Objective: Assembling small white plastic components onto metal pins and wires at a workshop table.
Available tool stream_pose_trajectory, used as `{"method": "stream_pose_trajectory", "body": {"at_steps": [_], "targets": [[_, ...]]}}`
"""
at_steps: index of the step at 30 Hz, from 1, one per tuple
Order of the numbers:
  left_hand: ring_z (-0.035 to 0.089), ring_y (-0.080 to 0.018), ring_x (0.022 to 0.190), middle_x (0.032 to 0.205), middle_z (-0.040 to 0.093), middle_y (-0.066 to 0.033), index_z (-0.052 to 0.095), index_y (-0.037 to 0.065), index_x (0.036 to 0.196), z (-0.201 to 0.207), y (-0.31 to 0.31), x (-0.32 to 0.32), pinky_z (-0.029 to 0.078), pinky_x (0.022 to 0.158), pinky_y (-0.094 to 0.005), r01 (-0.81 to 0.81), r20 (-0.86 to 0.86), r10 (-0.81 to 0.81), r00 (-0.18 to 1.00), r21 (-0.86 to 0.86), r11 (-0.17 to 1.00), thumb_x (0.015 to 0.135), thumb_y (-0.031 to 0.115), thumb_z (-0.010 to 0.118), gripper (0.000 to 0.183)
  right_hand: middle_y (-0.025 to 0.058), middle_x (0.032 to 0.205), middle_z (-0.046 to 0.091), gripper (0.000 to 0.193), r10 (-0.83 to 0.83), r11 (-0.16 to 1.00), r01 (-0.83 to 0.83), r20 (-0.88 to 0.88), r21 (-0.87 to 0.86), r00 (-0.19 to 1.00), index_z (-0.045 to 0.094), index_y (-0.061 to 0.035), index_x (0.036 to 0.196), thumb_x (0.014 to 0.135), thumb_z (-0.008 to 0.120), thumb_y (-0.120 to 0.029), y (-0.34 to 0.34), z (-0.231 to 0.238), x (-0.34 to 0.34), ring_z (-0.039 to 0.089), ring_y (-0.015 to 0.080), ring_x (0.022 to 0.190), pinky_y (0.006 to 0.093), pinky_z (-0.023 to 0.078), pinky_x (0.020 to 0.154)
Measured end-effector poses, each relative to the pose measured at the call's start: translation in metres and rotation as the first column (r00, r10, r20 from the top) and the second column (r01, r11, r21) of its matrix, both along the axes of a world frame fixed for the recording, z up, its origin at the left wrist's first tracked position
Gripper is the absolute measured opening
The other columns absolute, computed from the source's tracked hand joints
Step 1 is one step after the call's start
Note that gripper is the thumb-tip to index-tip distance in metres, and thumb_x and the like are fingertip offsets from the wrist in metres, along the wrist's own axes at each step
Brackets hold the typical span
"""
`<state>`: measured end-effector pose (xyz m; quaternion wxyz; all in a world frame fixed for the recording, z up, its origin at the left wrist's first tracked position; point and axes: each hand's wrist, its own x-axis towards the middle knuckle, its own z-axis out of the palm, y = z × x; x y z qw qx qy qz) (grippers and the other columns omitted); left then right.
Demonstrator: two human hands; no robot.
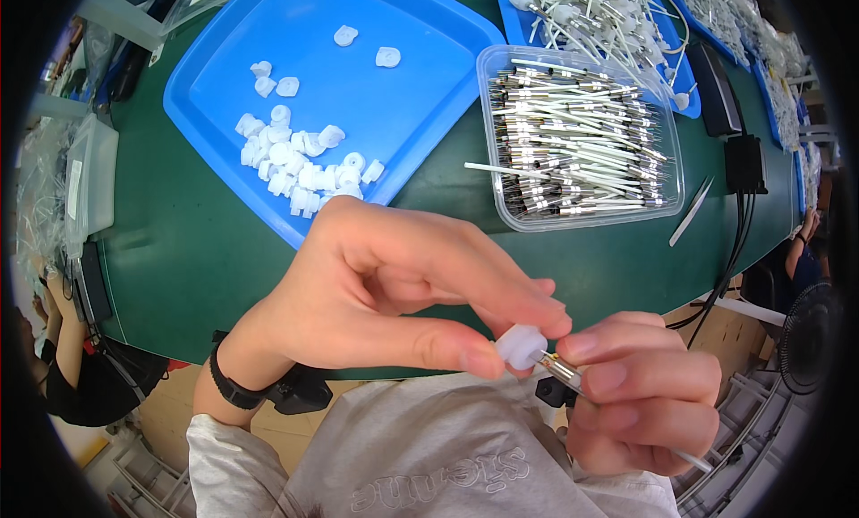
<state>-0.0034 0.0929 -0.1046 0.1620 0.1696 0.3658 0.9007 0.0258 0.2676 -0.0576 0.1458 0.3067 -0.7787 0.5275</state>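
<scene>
Between the thumb and fingers of my left hand [394,285] is a small white plastic cap [521,346]. My right hand [649,388] pinches a thin metal-ended cable [562,371], whose white tail [693,461] sticks out below the fingers. The metal tip with its fine wires meets the cap's right side; how far it goes in, I cannot tell. Beyond my left hand, a blue tray [407,97] carries a heap of similar white caps [291,160]. Further right, a clear plastic box [591,221] is full of similar metal-ended cables [582,138].
White-tipped tweezers [692,212] lie right of the box on the green table [170,250]. Behind, another blue tray [684,93] is piled with cables joined to white parts. Black device and cords [744,169] stand at right. Other people sit at both sides.
</scene>
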Motion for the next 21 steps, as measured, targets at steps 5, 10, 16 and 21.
{"method": "stream_pose_trajectory", "body": {"at_steps": [5,10,16,21], "targets": [[0.062,-0.0301,0.079,0.078,0.06,-0.0182,0.061,-0.006,0.087,0.002,0.0,0.001,0.039,0.089,-0.0515,-0.009,0.021,0.01,1.0,-0.024,1.0,0.064,0.001,0.07,0.026,0.0078,0.081,0.049,0.021,-0.035,0.997,0.028,-0.093,-0.073,0.995,0.042,-0.0075,0.077,0.072,0.061,0.0,-0.002,-0.011,0.001,0.059,0.0248,0.066,0.0311,0.044,0.05],[0.062,-0.0298,0.079,0.078,0.06,-0.0183,0.062,-0.005,0.087,0.004,0.0,0.002,0.039,0.088,-0.0515,-0.015,0.031,0.016,0.999,-0.036,0.999,0.066,0.001,0.069,0.023,0.0073,0.082,0.048,0.019,0.019,0.999,-0.026,-0.152,-0.04,0.988,0.043,-0.0072,0.079,0.072,0.06,-0.002,0.001,-0.013,-0.002,0.059,0.0252,0.069,0.0307,0.044,0.052],[0.062,-0.0298,0.079,0.078,0.06,-0.0182,0.062,-0.005,0.087,0.003,0.001,0.002,0.039,0.088,-0.0521,-0.024,0.032,0.025,0.999,-0.027,0.999,0.067,0.001,0.068,0.022,0.008,0.083,0.048,0.022,0.089,0.996,-0.087,-0.157,0.02,0.984,0.044,-0.0065,0.082,0.071,0.063,-0.005,0.005,-0.011,-0.004,0.059,0.0263,0.072,0.0312,0.044,0.053],[0.062,-0.029,0.078,0.076,0.06,-0.017,0.062,-0.005,0.085,0.002,0.001,0.001,0.039,0.088,-0.0518,-0.057,-0.019,0.056,0.998,-0.058,0.997,0.063,0.001,0.071,0.024,0.0082,0.083,0.048,0.022,0.089,0.994,-0.076,-0.187,0.076,0.978,0.044,-0.0065,0.082,0.071,0.063,-0.006,0.005,-0.008,-0.005,0.058,0.0258,0.071,0.0313,0.044,0.053]]}}
